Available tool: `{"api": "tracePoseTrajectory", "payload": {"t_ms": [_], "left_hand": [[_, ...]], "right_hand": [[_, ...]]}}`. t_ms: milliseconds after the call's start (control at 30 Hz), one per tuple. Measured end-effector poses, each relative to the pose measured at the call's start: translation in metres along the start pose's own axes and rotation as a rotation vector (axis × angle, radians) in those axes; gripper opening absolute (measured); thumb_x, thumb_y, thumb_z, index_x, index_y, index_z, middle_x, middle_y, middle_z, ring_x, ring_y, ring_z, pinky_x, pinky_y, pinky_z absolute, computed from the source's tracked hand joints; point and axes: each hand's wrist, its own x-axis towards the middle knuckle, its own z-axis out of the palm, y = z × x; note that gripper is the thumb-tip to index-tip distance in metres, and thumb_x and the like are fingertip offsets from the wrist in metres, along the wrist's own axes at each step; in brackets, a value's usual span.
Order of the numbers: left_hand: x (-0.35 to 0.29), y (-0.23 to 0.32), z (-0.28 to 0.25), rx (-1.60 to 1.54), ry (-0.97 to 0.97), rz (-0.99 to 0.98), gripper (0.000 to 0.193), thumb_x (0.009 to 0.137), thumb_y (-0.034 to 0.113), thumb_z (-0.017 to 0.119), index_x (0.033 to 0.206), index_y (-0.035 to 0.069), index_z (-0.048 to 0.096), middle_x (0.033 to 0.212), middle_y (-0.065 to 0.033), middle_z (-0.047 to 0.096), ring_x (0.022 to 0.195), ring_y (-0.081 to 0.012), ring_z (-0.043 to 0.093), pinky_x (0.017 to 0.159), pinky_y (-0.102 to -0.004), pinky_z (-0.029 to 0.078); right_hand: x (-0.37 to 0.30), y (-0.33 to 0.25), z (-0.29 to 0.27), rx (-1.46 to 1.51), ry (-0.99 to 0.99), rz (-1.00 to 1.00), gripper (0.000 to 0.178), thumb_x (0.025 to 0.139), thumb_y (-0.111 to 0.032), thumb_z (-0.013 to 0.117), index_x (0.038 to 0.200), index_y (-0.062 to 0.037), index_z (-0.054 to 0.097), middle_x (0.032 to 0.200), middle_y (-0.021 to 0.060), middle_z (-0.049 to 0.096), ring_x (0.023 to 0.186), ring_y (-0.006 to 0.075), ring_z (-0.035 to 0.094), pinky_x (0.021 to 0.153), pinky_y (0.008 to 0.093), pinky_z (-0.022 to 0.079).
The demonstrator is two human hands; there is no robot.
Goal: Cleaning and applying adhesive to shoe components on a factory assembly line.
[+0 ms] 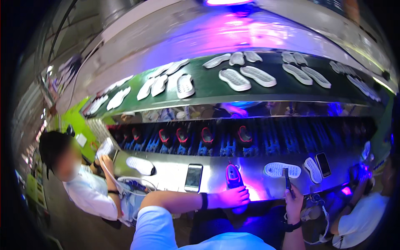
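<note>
My left hand (pixel 235 196) is closed round the near end of a dark shoe (pixel 233 176) with a red-pink edge, which lies at the bench's front edge in purple light. In my right hand (pixel 294 201) is a dark-handled brush (pixel 288 182). The brush's tip is over a white shoe sole (pixel 273 169) lying flat on the metal bench; whether it touches the sole I cannot tell. To the right of that sole lies another white sole (pixel 312 170), close beside a phone (pixel 322 164).
Behind the bench runs a dark rack (pixel 283 135) holding several red-edged shoes. Farther back, a green conveyor belt (pixel 200 89) carries several white soles. Another phone (pixel 193 178) and a sole (pixel 140 165) lie left. Co-workers sit at left (pixel 89 187) and right (pixel 362 221).
</note>
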Motion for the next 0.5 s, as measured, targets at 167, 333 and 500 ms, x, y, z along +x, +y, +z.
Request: {"api": "tracePoseTrajectory", "payload": {"t_ms": [167,333,500], "left_hand": [[0.012,-0.011,-0.058,-0.331,0.337,-0.406,0.062,0.074,0.021,0.076,0.13,0.004,0.056,0.122,-0.0155,0.062,0.112,-0.0338,0.063,0.094,-0.0453,0.048],[0.004,0.014,-0.08,-0.721,0.706,-0.834,0.085,0.071,0.027,0.087,0.139,-0.003,0.048,0.13,-0.0222,0.061,0.121,-0.0401,0.061,0.107,-0.0501,0.047],[-0.015,0.079,-0.073,-0.522,0.645,-0.965,0.096,0.074,0.032,0.087,0.148,-0.006,0.038,0.147,-0.0287,0.049,0.139,-0.044,0.049,0.118,-0.0589,0.034]], "right_hand": [[-0.018,-0.026,0.001,-0.059,-0.067,0.111,0.034,0.094,-0.001,0.066,0.128,0.0033,0.067,0.079,0.0,0.066,0.068,0.006,0.058,0.059,0.0219,0.043],[-0.032,-0.012,-0.003,-0.117,-0.104,0.141,0.029,0.094,-0.005,0.07,0.122,0.0046,0.071,0.084,0.001,0.067,0.07,0.0084,0.061,0.065,0.0239,0.049],[-0.024,-0.01,0.029,-0.142,-0.257,0.118,0.033,0.094,-0.011,0.074,0.123,0.0042,0.071,0.079,-0.0013,0.066,0.07,0.0067,0.058,0.064,0.0246,0.047]]}}
